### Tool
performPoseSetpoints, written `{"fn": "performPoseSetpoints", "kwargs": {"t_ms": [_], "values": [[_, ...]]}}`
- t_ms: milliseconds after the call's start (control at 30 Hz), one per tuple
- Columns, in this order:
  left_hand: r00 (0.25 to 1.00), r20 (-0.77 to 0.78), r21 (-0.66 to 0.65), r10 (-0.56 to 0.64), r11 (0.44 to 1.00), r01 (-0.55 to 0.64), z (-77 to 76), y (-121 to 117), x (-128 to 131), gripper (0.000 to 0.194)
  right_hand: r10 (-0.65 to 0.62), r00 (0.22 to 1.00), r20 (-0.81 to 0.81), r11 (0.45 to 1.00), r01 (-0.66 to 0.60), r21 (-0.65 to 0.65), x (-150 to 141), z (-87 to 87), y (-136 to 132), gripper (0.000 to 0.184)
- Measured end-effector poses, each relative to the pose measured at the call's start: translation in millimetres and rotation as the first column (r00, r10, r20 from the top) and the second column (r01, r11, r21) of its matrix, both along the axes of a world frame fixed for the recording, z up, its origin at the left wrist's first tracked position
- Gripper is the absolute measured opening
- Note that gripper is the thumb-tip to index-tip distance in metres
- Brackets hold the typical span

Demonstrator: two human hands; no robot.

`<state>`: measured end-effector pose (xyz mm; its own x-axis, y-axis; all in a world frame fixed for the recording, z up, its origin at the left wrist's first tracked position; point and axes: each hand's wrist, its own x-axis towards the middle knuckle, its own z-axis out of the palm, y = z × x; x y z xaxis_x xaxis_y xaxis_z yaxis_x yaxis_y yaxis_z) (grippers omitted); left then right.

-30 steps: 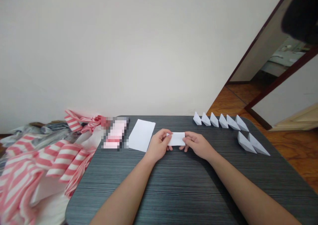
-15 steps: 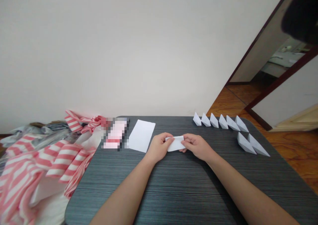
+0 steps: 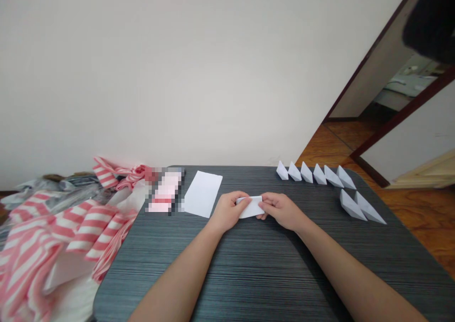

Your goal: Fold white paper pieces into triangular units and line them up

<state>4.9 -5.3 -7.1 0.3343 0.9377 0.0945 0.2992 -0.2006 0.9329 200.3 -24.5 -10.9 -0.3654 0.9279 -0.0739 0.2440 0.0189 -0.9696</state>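
Observation:
A small folded piece of white paper point(image 3: 250, 209) is held between my two hands above the middle of the dark table point(image 3: 241, 274). My left hand point(image 3: 229, 211) pinches its left end, thumb on top. At the right end, my right hand point(image 3: 280, 209) grips it between thumb and fingers. The fingers behind the paper are partly hidden. Just left of my left hand lies flat white paper point(image 3: 203, 194); whether it is one sheet or a stack I cannot tell.
Several folded paper boats point(image 3: 319, 174) stand in a row at the table's back right, with two more boats point(image 3: 360, 207) nearer. A blurred-out pinkish item point(image 3: 165, 193) lies at the back left. Red-and-white striped cloth point(image 3: 71, 232) is heaped beside the table. A wall point(image 3: 199, 75) rises behind.
My left thumb has slid slightly right along the paper's top edge. Both hands and the paper have shifted only a little; the rest has stayed put.

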Motion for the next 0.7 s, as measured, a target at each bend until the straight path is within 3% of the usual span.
{"fn": "performPoseSetpoints", "kwargs": {"t_ms": [200,367,700], "values": [[0.999,-0.031,0.025,-0.031,0.999,0.031,1.2,-1.2,0.0,0.028,-0.020,0.999,0.040,0.999,0.018,0.037,-0.5,0.4,0.5,0.022],[0.995,-0.064,0.043,-0.081,0.996,0.084,4.7,-2.5,0.4,0.029,-0.072,0.989,0.131,0.988,0.053,0.146,-1.2,5.0,0.2,0.023],[0.990,-0.088,0.035,-0.114,0.992,0.117,4.3,-2.0,0.4,0.028,-0.083,0.951,0.298,0.953,-0.011,0.301,-4.4,11.1,-1.0,0.024]]}}
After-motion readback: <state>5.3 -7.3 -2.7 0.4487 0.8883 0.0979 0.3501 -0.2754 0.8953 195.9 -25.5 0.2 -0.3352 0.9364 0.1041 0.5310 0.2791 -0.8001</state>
